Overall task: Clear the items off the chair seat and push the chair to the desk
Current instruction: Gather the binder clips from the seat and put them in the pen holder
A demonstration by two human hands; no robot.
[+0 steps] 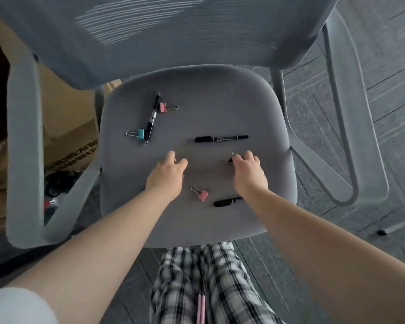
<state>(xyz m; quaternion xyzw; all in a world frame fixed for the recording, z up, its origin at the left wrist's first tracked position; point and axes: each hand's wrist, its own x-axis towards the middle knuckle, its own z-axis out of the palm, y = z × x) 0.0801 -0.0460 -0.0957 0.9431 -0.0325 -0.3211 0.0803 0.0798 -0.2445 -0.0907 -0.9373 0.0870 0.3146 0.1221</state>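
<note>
The grey chair seat (197, 94) carries several small items. At the back left a black pen (154, 118) lies between a pink binder clip (163, 107) and a teal binder clip (139, 133). A black marker (221, 138) lies mid-seat. Near the front are another pink clip (202, 194) and a second black marker (227, 201), partly hidden under my right forearm. My left hand (167, 174) pinches a small clip, of which only a wire handle shows. My right hand (249, 170) grips a black binder clip (230, 159) at its fingertips.
The mesh backrest (173, 31) rises at the far side and grey armrests (24, 148) flank the seat. A cardboard box (68, 127) stands left of the chair, with dark cables below it. Grey carpet tiles (384, 113) lie to the right. My plaid-trousered legs are at the seat's front.
</note>
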